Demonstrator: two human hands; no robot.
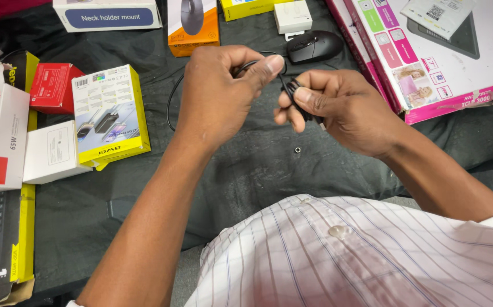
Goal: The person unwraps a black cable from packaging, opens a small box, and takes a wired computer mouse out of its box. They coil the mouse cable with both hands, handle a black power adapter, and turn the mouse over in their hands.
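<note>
— Head view, report your hands.
— My left hand [218, 91] pinches the thin black rubber cable [245, 66] between thumb and forefinger. My right hand [337, 111] is clamped on its bundled end, above the dark cloth [258, 170].
— Nearby?
— A black plastic computer mouse [314, 45] lies just beyond.

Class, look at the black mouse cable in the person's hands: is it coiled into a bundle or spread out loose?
Partly bundled. The right hand pinches a small folded bunch of the black cable, while the left hand holds a loose loop trailing over the dark cloth.
</note>
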